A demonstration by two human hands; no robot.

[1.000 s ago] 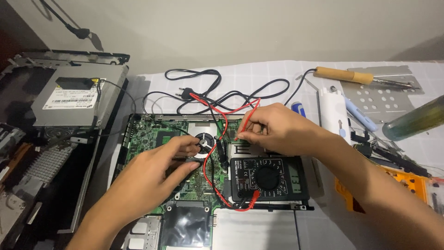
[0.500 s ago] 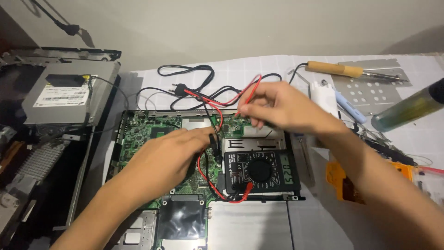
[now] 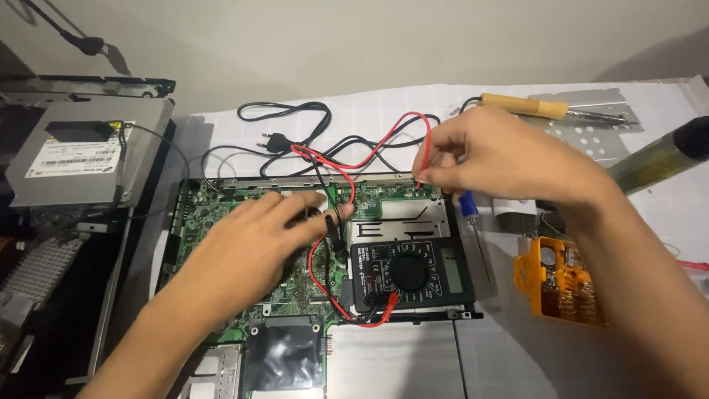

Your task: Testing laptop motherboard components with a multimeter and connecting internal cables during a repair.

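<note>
At the upper left of the frame I see a grey optical drive (image 3: 74, 151) sitting on a dark chassis. Moving right, the green laptop motherboard (image 3: 214, 214) fills the middle left, and my left hand (image 3: 255, 244) lies flat over it, fingers closed down on the black probe (image 3: 334, 235). That probe points down and slightly right toward the board, its long axis close to vertical in the frame. I judge it light and stiff, with a fine tip that could skid off a solder pad; the plastic barrel is the place to hold it.

Just right of centre, the black multimeter (image 3: 412, 273) rests on the open laptop base, its dial facing up, the red lead (image 3: 317, 273) looping round to its lower edge. The leads look soft and springy, likely to tug at a loosely held probe.

At upper centre my right hand (image 3: 509, 159) pinches the red probe (image 3: 419, 177) between thumb and fingertips, tip down at the metal frame along the board's top edge; most of its body is hidden, so I cannot tell its exact tilt.

Further right lie a blue-handled screwdriver (image 3: 471, 214), an orange bit case (image 3: 565, 284), and at the upper right a wooden-handled soldering iron (image 3: 528, 106).
</note>
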